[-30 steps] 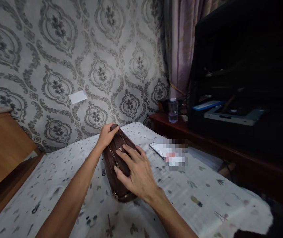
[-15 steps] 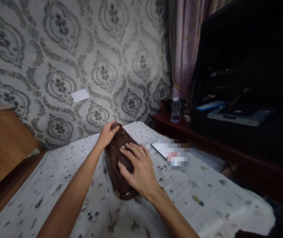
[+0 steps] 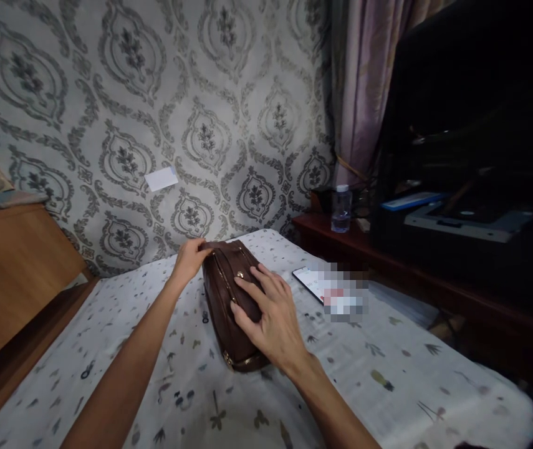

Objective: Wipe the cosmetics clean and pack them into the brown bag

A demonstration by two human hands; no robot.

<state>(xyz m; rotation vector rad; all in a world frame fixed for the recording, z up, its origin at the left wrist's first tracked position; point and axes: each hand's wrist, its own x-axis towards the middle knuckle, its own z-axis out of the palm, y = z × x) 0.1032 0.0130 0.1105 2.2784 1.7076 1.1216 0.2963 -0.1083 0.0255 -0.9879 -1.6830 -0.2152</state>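
Note:
A dark brown bag (image 3: 222,305) with gold zippers and a small gold stud lies on the patterned white sheet (image 3: 154,386). At its far left corner, my left hand (image 3: 190,260) pinches the bag's edge between thumb and fingers. My right hand (image 3: 273,312) rests on the bag's near right part, its fingers spread over the surface and the thumb near a zipper. To the right of the bag lies a phone (image 3: 310,284) with a lit screen, partly blurred out.
A clear bottle (image 3: 341,209) stands on the dark red shelf (image 3: 364,246) at the right, beside a large black screen (image 3: 472,125). A wooden headboard (image 3: 18,268) is at the left, and a white card (image 3: 161,179) is on the wall.
The view has shifted a little, so most things sit farther right. My left hand has moved left along the bag's far end, whose top now lies flatter and wider. My right hand stays on the bag.

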